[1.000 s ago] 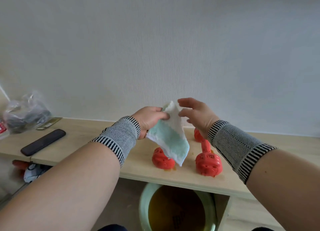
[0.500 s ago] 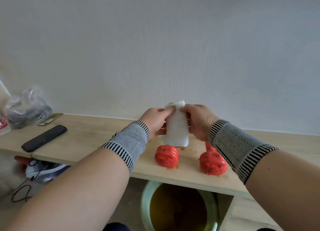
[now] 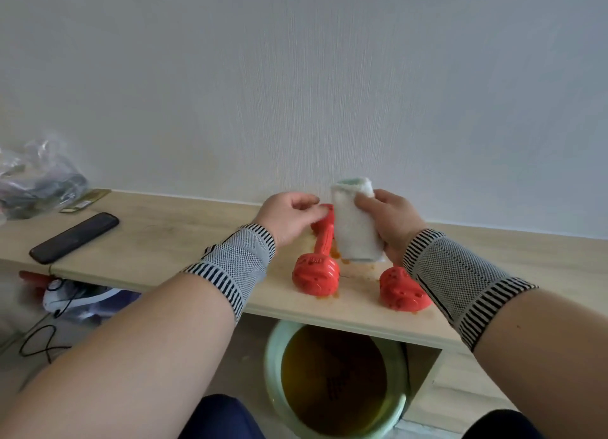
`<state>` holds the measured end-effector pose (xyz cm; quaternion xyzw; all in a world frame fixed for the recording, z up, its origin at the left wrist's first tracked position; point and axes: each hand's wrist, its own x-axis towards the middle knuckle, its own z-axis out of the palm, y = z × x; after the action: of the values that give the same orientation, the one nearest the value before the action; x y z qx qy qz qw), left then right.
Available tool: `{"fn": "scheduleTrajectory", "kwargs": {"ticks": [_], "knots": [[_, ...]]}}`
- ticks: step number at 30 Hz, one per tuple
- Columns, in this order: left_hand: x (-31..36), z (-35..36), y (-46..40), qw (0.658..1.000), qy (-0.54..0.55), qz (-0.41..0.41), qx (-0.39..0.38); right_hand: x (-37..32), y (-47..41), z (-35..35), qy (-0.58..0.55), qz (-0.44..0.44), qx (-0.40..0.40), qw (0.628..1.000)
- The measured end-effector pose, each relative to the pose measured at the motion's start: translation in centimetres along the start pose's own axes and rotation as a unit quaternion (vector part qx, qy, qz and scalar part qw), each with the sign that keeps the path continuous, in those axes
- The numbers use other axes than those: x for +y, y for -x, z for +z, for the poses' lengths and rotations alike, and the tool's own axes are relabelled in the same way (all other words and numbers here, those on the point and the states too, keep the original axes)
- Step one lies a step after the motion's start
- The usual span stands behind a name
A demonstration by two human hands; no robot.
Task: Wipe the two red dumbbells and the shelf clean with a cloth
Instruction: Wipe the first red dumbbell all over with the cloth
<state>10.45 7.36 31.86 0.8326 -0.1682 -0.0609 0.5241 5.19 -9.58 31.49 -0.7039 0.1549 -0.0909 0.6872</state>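
Your right hand (image 3: 390, 223) now holds the folded cloth (image 3: 357, 231) alone, fingers wrapped around it. A moment ago both hands pinched it together. Your left hand (image 3: 289, 219) has let go and moved aside; its fingers are loosely curled near the far end of the left dumbbell (image 3: 317, 264), holding nothing. The cloth hangs above the shelf (image 3: 184, 238), between the two dumbbells. The right dumbbell (image 3: 403, 290) sits partly hidden behind your right wrist. Orange spots lie on the shelf around both.
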Motion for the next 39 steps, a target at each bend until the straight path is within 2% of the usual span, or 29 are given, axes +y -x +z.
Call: {"fn": "scheduleTrajectory", "kwargs": {"ticks": [4,6,9,14,16,19,21,23,27,30,32,37,39], "knots": [[-4.0,-1.0,1.1,0.985,-0.16,-0.049,-0.039,1.6,-0.1,-1.0,0.088,0.028,0.04,0.995],[-5.2,-1.0,1.6,0.978,-0.194,-0.061,-0.048,2.3,-0.1,-0.8,0.203,-0.021,0.029,0.979],[-6.1,-0.5,2.0,0.97,-0.224,-0.072,-0.055,3.0,0.2,0.4,0.403,-0.133,0.027,0.905],[-7.2,0.5,1.9,0.966,-0.237,-0.081,-0.062,4.4,1.0,3.2,0.519,-0.251,-0.02,0.817],[-7.4,0.7,1.7,0.969,-0.227,-0.076,-0.067,4.1,0.8,3.4,0.511,-0.256,0.003,0.821],[-7.3,0.2,0.8,0.975,-0.199,-0.066,-0.072,2.6,-0.6,2.3,0.492,-0.208,0.058,0.843],[-7.1,-0.1,-0.1,0.979,-0.176,-0.07,-0.075,1.9,-1.7,1.3,0.523,-0.193,0.069,0.827],[-7.1,-0.2,-1.1,0.981,-0.163,-0.076,-0.076,1.8,-2.8,1.2,0.545,-0.219,0.046,0.808],[-7.3,0.2,-3.3,0.978,-0.167,-0.081,-0.091,2.7,-4.5,3.2,0.592,-0.254,-0.064,0.762],[-8.0,0.6,-4.2,0.978,-0.174,-0.078,-0.089,3.6,-5.1,4.2,0.657,-0.227,-0.179,0.696],[-8.4,0.9,-4.9,0.979,-0.152,-0.093,-0.094,3.6,-5.8,4.0,0.679,-0.201,-0.236,0.666],[-9.1,1.5,-6.1,0.98,-0.103,-0.134,-0.105,3.4,-8.6,3.1,0.723,-0.235,-0.22,0.611],[-9.1,1.7,-6.3,0.979,-0.1,-0.14,-0.112,3.8,-8.9,3.0,0.721,-0.231,-0.219,0.616]]}}
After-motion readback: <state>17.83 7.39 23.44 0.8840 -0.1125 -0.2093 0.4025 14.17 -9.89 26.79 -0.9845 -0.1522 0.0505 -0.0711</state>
